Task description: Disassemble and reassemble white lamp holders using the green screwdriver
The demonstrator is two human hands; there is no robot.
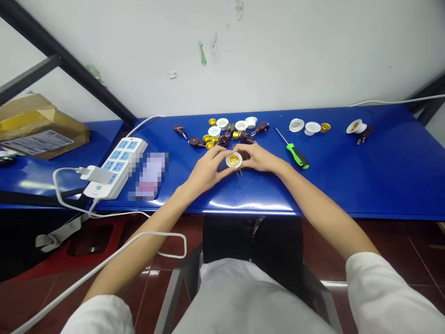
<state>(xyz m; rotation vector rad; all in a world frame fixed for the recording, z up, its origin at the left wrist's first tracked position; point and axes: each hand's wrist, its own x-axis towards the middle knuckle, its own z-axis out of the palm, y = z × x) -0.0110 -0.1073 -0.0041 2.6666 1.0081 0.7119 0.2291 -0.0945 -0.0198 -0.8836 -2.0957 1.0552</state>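
Note:
Between my left hand (209, 168) and my right hand (260, 157) is a lamp socket (234, 160), a white flared ring with a gold threaded shell inside. Fingers and thumbs of both hands close around its sides. Metal plug pins show just below it, towards me. Behind my hands lie loose parts: white rings (214, 131), gold shells (209, 145) and dark brown plug bases (195, 142). To the right of my right hand rests a green and black screwdriver (297, 156), its shaft pointing away from me.
A white power strip (116, 168) with a plugged-in charger and a blurred-out flat object (150, 176) are on the left of the blue table (347, 185). An assembled socket (358, 127) lies far right. A cardboard box (41, 127) sits far left. A white cable (104, 262) crosses my left forearm.

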